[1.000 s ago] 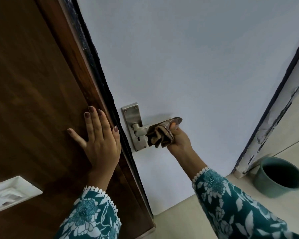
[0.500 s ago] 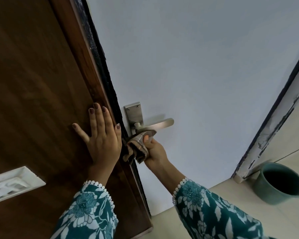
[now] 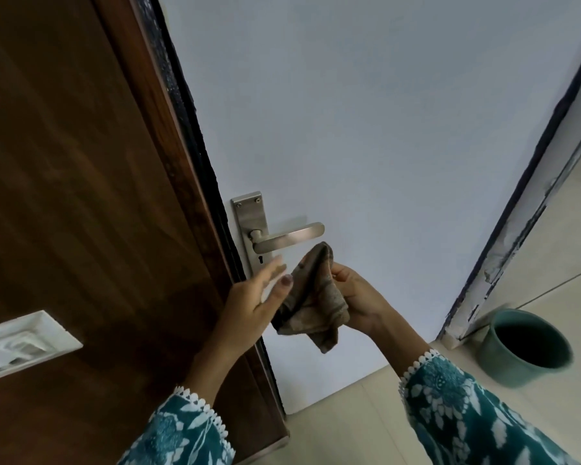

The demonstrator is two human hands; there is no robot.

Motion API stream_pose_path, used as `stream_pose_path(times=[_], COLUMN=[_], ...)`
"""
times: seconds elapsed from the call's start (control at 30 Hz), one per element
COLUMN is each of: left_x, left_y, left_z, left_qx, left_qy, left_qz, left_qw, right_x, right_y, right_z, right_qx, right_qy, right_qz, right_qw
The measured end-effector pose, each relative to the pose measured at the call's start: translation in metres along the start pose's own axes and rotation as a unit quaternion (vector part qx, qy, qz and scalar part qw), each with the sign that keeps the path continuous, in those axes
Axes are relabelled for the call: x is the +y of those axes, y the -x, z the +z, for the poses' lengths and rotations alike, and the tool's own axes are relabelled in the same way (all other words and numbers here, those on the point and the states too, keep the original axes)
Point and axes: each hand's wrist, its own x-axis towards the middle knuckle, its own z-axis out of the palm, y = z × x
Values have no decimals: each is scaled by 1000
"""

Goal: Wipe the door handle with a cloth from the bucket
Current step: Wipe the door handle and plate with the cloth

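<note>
A steel lever door handle (image 3: 287, 238) on its backplate sticks out from the white door near its left edge. Just below it hangs a crumpled brown cloth (image 3: 312, 297), pinched in my right hand (image 3: 356, 297). My left hand (image 3: 252, 297) is off the door frame, fingers spread, its thumb touching the cloth's left side. The cloth is a little below the lever and apart from it. A teal bucket (image 3: 503, 364) stands on the floor at the lower right.
A dark brown wooden panel (image 3: 81, 196) fills the left, with a white switch plate (image 3: 21, 344) on it. The white door (image 3: 383, 129) spans the middle. A chipped door frame (image 3: 517, 223) runs down the right. Beige floor tiles (image 3: 349, 424) lie below.
My right hand drew the cloth off the handle and down to the right. My left hand left the wooden panel and came over to the cloth.
</note>
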Motion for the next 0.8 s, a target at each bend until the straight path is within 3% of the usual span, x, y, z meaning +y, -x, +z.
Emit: stream_pose_path(times=[0.07,0.27,0.43,0.53,0.63,0.7,0.73,0.77,0.8], left_x=[0,-1,-2,1,4,6,8,8,7], left_y=[-1,0,0,-2,-5,-6,-5,-6,-6], left_z=[3,-3,-8,-8,-12,-18,-23,-27,-32], left_qx=[-43,17,51,47,76,185,259,309,337], left_qy=[68,70,105,144,138,-22,-90,-128,-154], left_qz=[-62,-122,-170,-178,-154,-76,-18,45,104], left_qw=[995,990,978,972,975,980,962,941,923], right_x=[0,-1,-6,-13,-35,-52,-56,-57,-55], right_y=[-1,6,18,13,-3,-18,-27,-36,-44], right_z=[5,7,9,20,27,33,37,41,44], right_qx=[7,87,88,130,196,206,202,198,195], right_qy=[12,51,240,388,507,541,565,610,672], right_qz=[-2,14,-2,-48,-161,-207,-215,-224,-235], right_qw=[1000,995,967,911,824,788,771,734,674])
